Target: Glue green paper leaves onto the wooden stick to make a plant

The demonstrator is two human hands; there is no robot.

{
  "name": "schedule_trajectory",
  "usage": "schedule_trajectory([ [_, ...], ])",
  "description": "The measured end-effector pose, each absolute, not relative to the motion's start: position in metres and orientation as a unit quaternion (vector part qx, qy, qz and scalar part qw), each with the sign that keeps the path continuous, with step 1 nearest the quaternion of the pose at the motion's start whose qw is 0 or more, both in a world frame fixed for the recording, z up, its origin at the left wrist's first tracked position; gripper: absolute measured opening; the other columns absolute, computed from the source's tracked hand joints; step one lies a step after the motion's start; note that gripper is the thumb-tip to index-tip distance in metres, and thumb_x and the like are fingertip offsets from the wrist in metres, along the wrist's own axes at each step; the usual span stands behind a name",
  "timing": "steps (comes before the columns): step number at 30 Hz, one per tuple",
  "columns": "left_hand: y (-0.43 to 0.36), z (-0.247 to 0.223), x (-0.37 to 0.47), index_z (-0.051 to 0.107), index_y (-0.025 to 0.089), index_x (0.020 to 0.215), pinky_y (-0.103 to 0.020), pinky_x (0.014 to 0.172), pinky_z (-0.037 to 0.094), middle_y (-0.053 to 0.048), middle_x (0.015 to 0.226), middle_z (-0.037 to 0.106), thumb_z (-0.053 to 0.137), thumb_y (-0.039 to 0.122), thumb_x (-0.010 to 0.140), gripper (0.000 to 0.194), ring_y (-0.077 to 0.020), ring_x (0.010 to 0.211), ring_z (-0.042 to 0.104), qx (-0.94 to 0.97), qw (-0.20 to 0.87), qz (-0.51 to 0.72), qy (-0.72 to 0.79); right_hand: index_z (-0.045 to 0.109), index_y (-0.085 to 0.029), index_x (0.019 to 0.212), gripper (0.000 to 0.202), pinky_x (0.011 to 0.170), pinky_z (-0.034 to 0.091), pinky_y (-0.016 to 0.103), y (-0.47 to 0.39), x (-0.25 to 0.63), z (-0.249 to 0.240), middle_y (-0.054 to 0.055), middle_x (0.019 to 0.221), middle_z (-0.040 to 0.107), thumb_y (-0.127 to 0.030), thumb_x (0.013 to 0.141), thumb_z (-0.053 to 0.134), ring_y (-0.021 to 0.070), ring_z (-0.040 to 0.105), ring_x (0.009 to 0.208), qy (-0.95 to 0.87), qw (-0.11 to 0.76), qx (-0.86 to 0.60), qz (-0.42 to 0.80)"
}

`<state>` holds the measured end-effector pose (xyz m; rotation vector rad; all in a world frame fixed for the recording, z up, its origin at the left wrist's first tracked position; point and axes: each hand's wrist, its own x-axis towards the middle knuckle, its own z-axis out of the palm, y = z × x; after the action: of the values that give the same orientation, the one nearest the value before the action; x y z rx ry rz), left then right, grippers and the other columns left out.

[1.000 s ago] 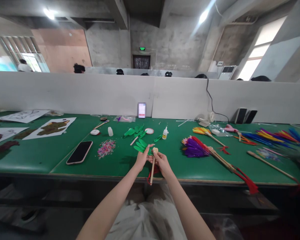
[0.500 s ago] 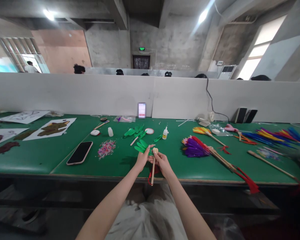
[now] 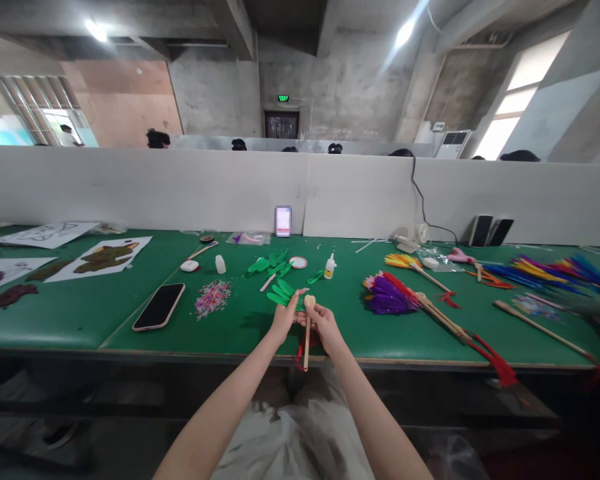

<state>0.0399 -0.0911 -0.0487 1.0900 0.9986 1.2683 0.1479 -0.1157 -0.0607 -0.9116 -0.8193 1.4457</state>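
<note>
Above the green table [image 3: 215, 339], at the frame's lower centre, the left hand [image 3: 282, 323] pinches green feathers [image 3: 280, 293]; the right hand [image 3: 326, 324] pinches a wooden stick [image 3: 307, 340] near its wide top.

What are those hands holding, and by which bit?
The right hand holds a wooden stick near its rounded top. The left hand is by green feathers; its hold is unclear.

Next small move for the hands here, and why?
Probably tilt the wooden stick slightly with the right hand, to check whether the green feathers are attached: the left hand hides their lower ends, so that can't be told from this view.
</note>
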Motion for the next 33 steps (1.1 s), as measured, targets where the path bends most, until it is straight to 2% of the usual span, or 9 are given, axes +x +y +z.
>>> schedule_trajectory([
  [5, -0.092, -0.043, 0.041, 0.061, 0.014, 0.107, -0.018, 0.040, 0.040, -0.003, 0.069, 0.062, 0.057, 0.058, 0.071, 0.058, -0.0078, 0.046, 0.052, 0.451, 0.568, 0.529, 0.441, 0.066, -0.014, 0.083, 0.039, 0.055, 0.054, 0.024, -0.112, 0.146, -0.053, 0.002, 0.060, 0.068, -0.040, 0.057, 0.078, 0.0137, 0.064, 0.052, -0.346, 0.586, -0.401, 0.613],
  [9, -0.098, -0.041, 0.032, 0.060, 0.014, 0.096, -0.015, 0.034, 0.023, 0.007, 0.045, 0.040, 0.054, 0.061, 0.072, 0.052, -0.0031, 0.033, 0.032, 0.460, 0.562, 0.519, 0.451, 0.066, -0.014, 0.081, 0.037, 0.055, 0.055, 0.026, -0.105, 0.149, -0.041, 0.003, 0.062, 0.069, -0.039, 0.056, 0.078, 0.0171, 0.066, 0.056, -0.350, 0.587, -0.408, 0.605],
  [12, -0.112, -0.042, 0.023, 0.060, 0.017, 0.088, -0.016, 0.035, 0.021, 0.008, 0.043, 0.039, 0.060, 0.054, 0.070, 0.041, -0.0038, 0.034, 0.032, 0.476, 0.556, 0.504, 0.459, 0.065, -0.014, 0.083, 0.037, 0.055, 0.054, 0.025, -0.098, 0.151, -0.033, 0.003, 0.063, 0.070, -0.038, 0.058, 0.078, 0.0169, 0.067, 0.056, -0.353, 0.589, -0.412, 0.600],
  [14, -0.124, -0.040, 0.018, 0.060, 0.016, 0.071, -0.017, 0.037, 0.022, 0.007, 0.043, 0.041, 0.064, 0.048, 0.068, 0.032, -0.0045, 0.036, 0.034, 0.510, 0.549, 0.471, 0.467, 0.064, -0.014, 0.083, 0.034, 0.056, 0.054, 0.024, -0.092, 0.151, -0.029, 0.004, 0.065, 0.070, -0.037, 0.061, 0.076, 0.0168, 0.067, 0.059, -0.353, 0.589, -0.414, 0.598],
  [17, -0.139, -0.033, 0.013, 0.055, 0.015, 0.052, -0.019, 0.038, 0.023, 0.004, 0.041, 0.043, 0.058, 0.047, 0.073, 0.038, -0.0052, 0.036, 0.035, 0.615, 0.533, 0.346, 0.468, 0.064, -0.013, 0.084, 0.030, 0.059, 0.054, 0.025, -0.085, 0.147, -0.026, 0.005, 0.065, 0.070, -0.035, 0.065, 0.073, 0.0182, 0.069, 0.063, -0.353, 0.579, -0.420, 0.603],
  [22, -0.145, -0.022, 0.012, 0.056, 0.015, 0.060, -0.019, 0.035, 0.021, 0.006, 0.036, 0.039, 0.050, 0.052, 0.078, 0.042, -0.0047, 0.028, 0.030, 0.584, 0.598, 0.286, 0.468, 0.063, -0.013, 0.082, 0.026, 0.060, 0.055, 0.024, -0.079, 0.140, -0.025, 0.007, 0.069, 0.071, -0.035, 0.070, 0.070, 0.0175, 0.069, 0.065, -0.345, 0.547, -0.436, 0.626],
  [26, -0.146, -0.021, 0.012, 0.053, 0.015, 0.058, -0.019, 0.033, 0.017, 0.007, 0.036, 0.038, 0.049, 0.052, 0.078, 0.042, -0.0039, 0.026, 0.029, 0.548, 0.625, 0.291, 0.475, 0.062, -0.013, 0.086, 0.035, 0.057, 0.056, 0.026, -0.079, 0.144, -0.027, 0.009, 0.070, 0.071, -0.046, 0.076, 0.062, 0.0188, 0.069, 0.062, -0.346, 0.501, -0.456, 0.649],
  [29, -0.145, -0.025, 0.013, 0.051, 0.015, 0.057, -0.019, 0.032, 0.016, 0.007, 0.034, 0.037, 0.049, 0.050, 0.079, 0.041, -0.0033, 0.025, 0.027, 0.518, 0.643, 0.288, 0.485, 0.059, -0.014, 0.096, 0.040, 0.050, 0.054, 0.024, -0.077, 0.152, -0.030, 0.007, 0.066, 0.070, -0.051, 0.079, 0.056, 0.0173, 0.068, 0.054, -0.381, 0.456, -0.513, 0.619],
  [33, -0.140, -0.029, 0.014, 0.050, 0.015, 0.060, -0.018, 0.030, 0.016, 0.006, 0.037, 0.042, 0.048, 0.051, 0.078, 0.041, -0.0026, 0.024, 0.028, 0.489, 0.665, 0.276, 0.493, 0.048, -0.016, 0.112, 0.050, 0.034, 0.045, 0.018, -0.075, 0.165, -0.033, 0.001, 0.054, 0.067, -0.041, 0.073, 0.066, 0.0141, 0.061, 0.038, -0.410, 0.425, -0.565, 0.576],
])
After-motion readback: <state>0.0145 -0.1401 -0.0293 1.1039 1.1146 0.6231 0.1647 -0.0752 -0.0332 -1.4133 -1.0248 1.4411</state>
